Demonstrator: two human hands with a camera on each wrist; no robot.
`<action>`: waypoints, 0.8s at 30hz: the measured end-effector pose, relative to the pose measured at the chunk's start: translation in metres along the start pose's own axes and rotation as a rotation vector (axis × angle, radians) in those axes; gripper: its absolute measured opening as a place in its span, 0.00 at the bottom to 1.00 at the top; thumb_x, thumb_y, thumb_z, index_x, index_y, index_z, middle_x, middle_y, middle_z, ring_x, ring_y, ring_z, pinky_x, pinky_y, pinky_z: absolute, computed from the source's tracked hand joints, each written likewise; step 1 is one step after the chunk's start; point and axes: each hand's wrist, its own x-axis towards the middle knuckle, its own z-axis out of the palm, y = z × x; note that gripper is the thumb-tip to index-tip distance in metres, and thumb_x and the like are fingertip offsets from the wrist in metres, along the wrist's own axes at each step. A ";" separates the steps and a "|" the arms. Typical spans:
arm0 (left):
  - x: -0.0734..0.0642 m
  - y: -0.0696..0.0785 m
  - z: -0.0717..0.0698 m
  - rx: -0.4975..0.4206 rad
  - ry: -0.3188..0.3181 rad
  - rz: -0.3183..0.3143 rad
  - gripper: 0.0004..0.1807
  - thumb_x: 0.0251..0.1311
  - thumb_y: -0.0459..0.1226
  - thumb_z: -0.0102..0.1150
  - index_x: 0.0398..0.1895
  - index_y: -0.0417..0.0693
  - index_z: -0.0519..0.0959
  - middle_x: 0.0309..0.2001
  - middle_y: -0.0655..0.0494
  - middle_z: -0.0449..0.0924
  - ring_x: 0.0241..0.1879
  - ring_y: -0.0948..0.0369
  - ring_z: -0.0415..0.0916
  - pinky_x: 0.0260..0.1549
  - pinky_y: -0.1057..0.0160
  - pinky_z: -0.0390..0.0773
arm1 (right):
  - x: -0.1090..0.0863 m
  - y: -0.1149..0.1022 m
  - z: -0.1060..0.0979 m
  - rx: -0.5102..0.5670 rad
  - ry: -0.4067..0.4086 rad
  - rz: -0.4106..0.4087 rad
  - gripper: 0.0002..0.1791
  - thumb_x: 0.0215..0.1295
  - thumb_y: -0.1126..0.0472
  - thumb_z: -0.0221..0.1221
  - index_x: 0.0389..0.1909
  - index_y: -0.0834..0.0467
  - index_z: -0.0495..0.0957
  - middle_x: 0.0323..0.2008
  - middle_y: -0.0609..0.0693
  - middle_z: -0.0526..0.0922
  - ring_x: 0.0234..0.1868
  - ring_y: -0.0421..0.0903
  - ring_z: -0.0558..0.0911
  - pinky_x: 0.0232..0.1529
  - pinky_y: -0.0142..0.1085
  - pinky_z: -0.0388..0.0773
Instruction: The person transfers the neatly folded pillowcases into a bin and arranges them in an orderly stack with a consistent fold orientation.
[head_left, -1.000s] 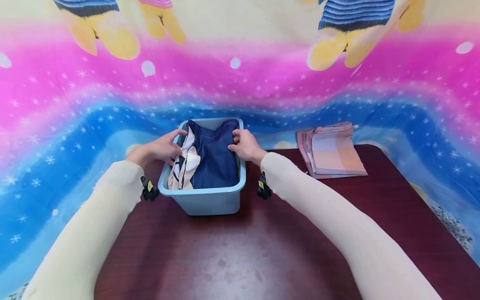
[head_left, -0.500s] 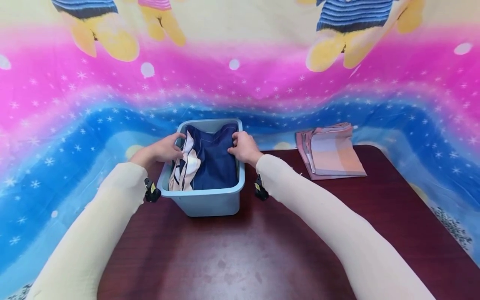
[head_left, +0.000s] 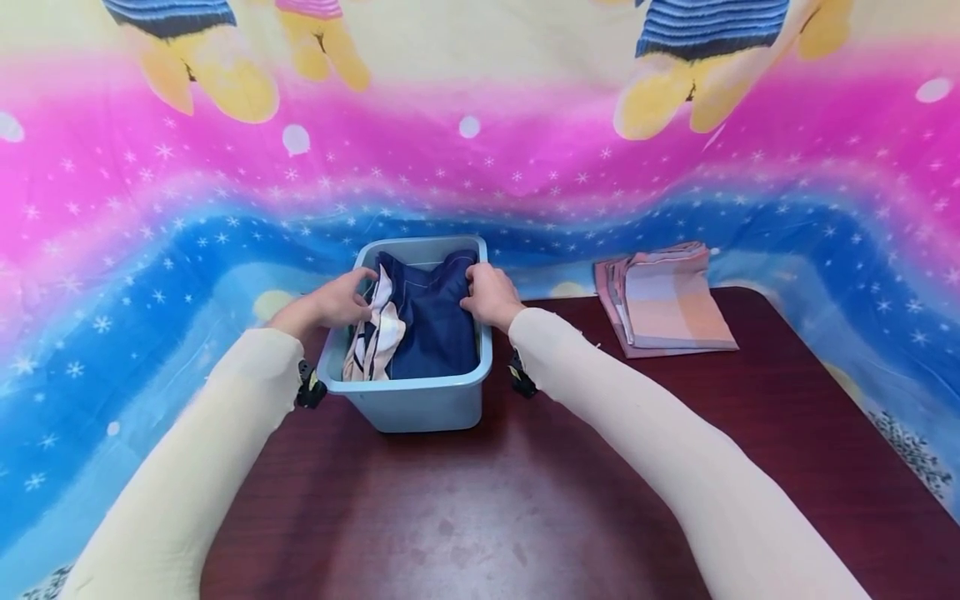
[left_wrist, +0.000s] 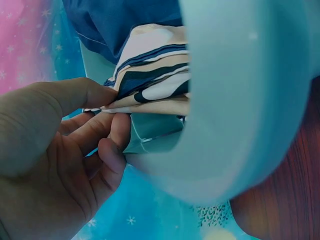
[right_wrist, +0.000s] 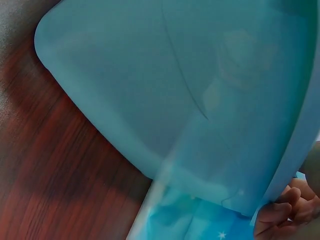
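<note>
A light blue plastic bin (head_left: pixel 429 408) holds a folded navy cloth (head_left: pixel 435 329) and, along its left side, a cream, white and navy patterned cloth (head_left: pixel 387 327). My left hand (head_left: pixel 339 302) reaches over the left rim. In the left wrist view its thumb and fingers pinch the folded edge of the patterned cloth (left_wrist: pixel 155 75). At the right rim, my right hand (head_left: pixel 493 295) grips the navy cloth's upper right edge between thumb and fingers. The right wrist view is mostly filled by the bin's outer wall (right_wrist: pixel 165 100), with curled fingers (right_wrist: pixel 275 215) beside the rim.
A folded pink, peach and white checked cloth (head_left: pixel 667 308) lies at the right back of the dark red wooden table (head_left: pixel 585 467). Behind the table hangs a bright patterned curtain (head_left: pixel 517 150), close to the bin's far side.
The navy cloth's far edge has sunk a little lower into the bin. My left hand has shifted slightly right with the patterned cloth; the right hand stays at the right rim.
</note>
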 end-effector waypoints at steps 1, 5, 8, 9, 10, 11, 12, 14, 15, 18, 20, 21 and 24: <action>0.001 0.000 0.001 0.008 0.005 0.003 0.36 0.72 0.31 0.49 0.78 0.38 0.47 0.57 0.28 0.78 0.51 0.44 0.80 0.41 0.57 0.76 | 0.000 0.000 0.000 -0.004 0.002 0.001 0.15 0.71 0.62 0.61 0.28 0.57 0.65 0.25 0.49 0.67 0.27 0.47 0.68 0.32 0.38 0.63; 0.002 0.001 0.002 0.025 0.019 0.004 0.35 0.71 0.31 0.50 0.77 0.38 0.48 0.54 0.31 0.80 0.48 0.47 0.80 0.42 0.56 0.76 | 0.001 0.001 0.000 -0.002 0.007 0.004 0.14 0.71 0.62 0.61 0.28 0.56 0.66 0.25 0.49 0.67 0.28 0.47 0.68 0.32 0.38 0.63; 0.002 0.001 0.005 0.046 0.030 -0.009 0.35 0.72 0.31 0.50 0.77 0.39 0.49 0.55 0.31 0.80 0.51 0.45 0.81 0.46 0.53 0.78 | 0.000 0.000 0.000 -0.004 0.005 0.004 0.13 0.71 0.62 0.61 0.29 0.57 0.67 0.25 0.49 0.68 0.28 0.48 0.69 0.33 0.38 0.64; 0.002 0.001 0.005 0.052 0.032 -0.017 0.35 0.72 0.32 0.50 0.77 0.39 0.49 0.56 0.31 0.79 0.52 0.44 0.80 0.48 0.51 0.79 | -0.001 -0.001 0.000 -0.006 0.003 0.005 0.12 0.71 0.62 0.61 0.30 0.57 0.68 0.26 0.49 0.68 0.29 0.48 0.69 0.33 0.39 0.65; 0.002 0.001 0.006 0.057 0.035 -0.024 0.35 0.72 0.32 0.50 0.77 0.40 0.49 0.56 0.31 0.79 0.53 0.43 0.80 0.50 0.48 0.79 | -0.002 -0.002 0.000 -0.007 0.002 0.007 0.11 0.71 0.62 0.61 0.31 0.57 0.69 0.26 0.49 0.69 0.29 0.48 0.70 0.34 0.39 0.66; 0.003 0.002 0.007 0.062 0.038 -0.032 0.34 0.72 0.32 0.50 0.77 0.41 0.49 0.57 0.31 0.78 0.55 0.42 0.79 0.53 0.46 0.78 | -0.003 -0.002 0.000 -0.008 0.001 0.008 0.10 0.71 0.62 0.61 0.32 0.57 0.70 0.27 0.49 0.70 0.30 0.48 0.71 0.34 0.39 0.66; 0.003 0.002 0.008 0.069 0.040 -0.039 0.34 0.72 0.32 0.50 0.77 0.41 0.50 0.58 0.31 0.78 0.57 0.42 0.79 0.55 0.43 0.78 | -0.004 -0.003 0.000 -0.008 0.001 0.010 0.09 0.71 0.62 0.61 0.32 0.57 0.70 0.28 0.49 0.71 0.31 0.48 0.71 0.35 0.39 0.67; 0.003 0.002 0.009 0.076 0.046 -0.050 0.34 0.72 0.33 0.50 0.77 0.42 0.50 0.59 0.31 0.78 0.58 0.41 0.78 0.58 0.41 0.77 | -0.005 -0.004 0.000 -0.009 0.000 0.014 0.08 0.72 0.62 0.60 0.34 0.58 0.72 0.30 0.50 0.73 0.33 0.49 0.73 0.36 0.40 0.68; 0.003 0.002 0.009 0.077 0.049 -0.054 0.34 0.72 0.33 0.50 0.77 0.42 0.50 0.59 0.31 0.78 0.57 0.41 0.78 0.57 0.41 0.77 | -0.005 -0.004 0.000 -0.011 0.000 0.016 0.07 0.71 0.62 0.61 0.35 0.57 0.72 0.31 0.50 0.73 0.34 0.49 0.74 0.37 0.40 0.69; 0.004 0.001 0.010 0.095 0.061 -0.046 0.34 0.71 0.33 0.51 0.77 0.41 0.51 0.56 0.32 0.79 0.53 0.43 0.80 0.51 0.46 0.79 | -0.004 -0.004 0.000 -0.033 0.008 0.015 0.07 0.71 0.61 0.61 0.34 0.57 0.73 0.31 0.50 0.74 0.35 0.49 0.75 0.38 0.40 0.69; 0.004 0.001 0.010 0.102 0.067 -0.042 0.34 0.71 0.33 0.51 0.77 0.41 0.52 0.55 0.33 0.80 0.50 0.45 0.80 0.47 0.50 0.78 | -0.004 -0.003 0.000 -0.042 0.012 0.017 0.08 0.71 0.61 0.61 0.33 0.57 0.72 0.31 0.49 0.74 0.35 0.49 0.75 0.38 0.40 0.69; 0.005 0.001 0.011 0.103 0.069 -0.040 0.34 0.71 0.33 0.51 0.77 0.41 0.52 0.54 0.34 0.80 0.49 0.46 0.80 0.45 0.51 0.77 | -0.004 -0.003 0.000 -0.048 0.013 0.017 0.09 0.71 0.61 0.61 0.33 0.57 0.72 0.30 0.49 0.74 0.34 0.49 0.75 0.38 0.40 0.69; 0.005 0.000 0.012 0.095 0.078 -0.048 0.34 0.71 0.33 0.52 0.77 0.42 0.53 0.53 0.35 0.80 0.48 0.47 0.80 0.47 0.51 0.77 | -0.003 -0.003 0.001 -0.049 0.011 0.020 0.09 0.71 0.61 0.61 0.32 0.57 0.72 0.29 0.50 0.73 0.34 0.50 0.75 0.38 0.40 0.69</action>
